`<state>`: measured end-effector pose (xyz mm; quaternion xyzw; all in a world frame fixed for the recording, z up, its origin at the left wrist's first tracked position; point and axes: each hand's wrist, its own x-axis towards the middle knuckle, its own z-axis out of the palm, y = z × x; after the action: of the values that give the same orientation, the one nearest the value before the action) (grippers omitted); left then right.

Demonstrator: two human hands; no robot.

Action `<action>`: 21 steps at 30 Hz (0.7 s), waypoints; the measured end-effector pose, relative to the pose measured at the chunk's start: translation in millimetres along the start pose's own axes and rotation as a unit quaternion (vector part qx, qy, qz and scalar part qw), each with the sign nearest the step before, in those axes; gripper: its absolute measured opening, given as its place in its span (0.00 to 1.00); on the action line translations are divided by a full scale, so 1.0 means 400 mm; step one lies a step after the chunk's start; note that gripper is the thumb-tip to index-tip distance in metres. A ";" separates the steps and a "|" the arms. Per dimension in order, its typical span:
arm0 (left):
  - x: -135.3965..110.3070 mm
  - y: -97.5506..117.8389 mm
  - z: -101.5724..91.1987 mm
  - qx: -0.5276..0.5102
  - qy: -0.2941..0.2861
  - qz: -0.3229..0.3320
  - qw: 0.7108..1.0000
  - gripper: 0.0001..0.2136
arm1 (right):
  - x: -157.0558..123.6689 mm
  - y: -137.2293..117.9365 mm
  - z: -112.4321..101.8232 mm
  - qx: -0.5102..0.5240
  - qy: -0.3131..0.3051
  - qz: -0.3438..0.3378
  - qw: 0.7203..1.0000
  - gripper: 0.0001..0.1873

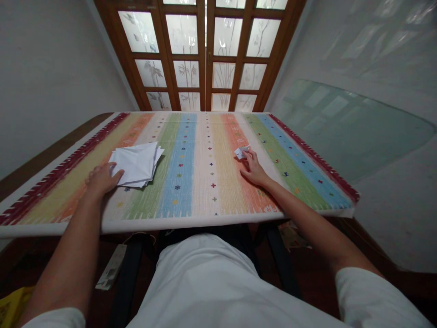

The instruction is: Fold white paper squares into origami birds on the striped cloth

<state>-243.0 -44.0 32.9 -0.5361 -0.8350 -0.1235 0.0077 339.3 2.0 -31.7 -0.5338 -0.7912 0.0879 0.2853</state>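
A stack of white paper sheets [138, 163] lies on the left part of a table covered by a striped, many-coloured cloth [198, 173]. My left hand [101, 179] rests on the near left corner of that stack, thumb on the paper, fingers loosely curled. Over on the orange stripe, my right hand [253, 167] lies on the cloth, and its fingertips pinch a small folded piece of white paper [241, 151].
Behind the table stands a wooden door with frosted glass panes [205, 54]. A glass tabletop [348, 127] leans at the right. A white power strip [111, 268] lies on the dark floor under the table's near edge. White walls close in on both sides.
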 end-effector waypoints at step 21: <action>-0.242 0.642 0.143 -0.580 -0.126 0.336 0.732 0.22 | 0.092 -0.273 0.027 0.379 0.065 -0.094 0.918 0.30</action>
<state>35.6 -16.9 14.2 -0.6925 -0.3604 -0.5043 -0.3691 236.9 -8.4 20.9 -0.3136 -0.7248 0.3191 0.5240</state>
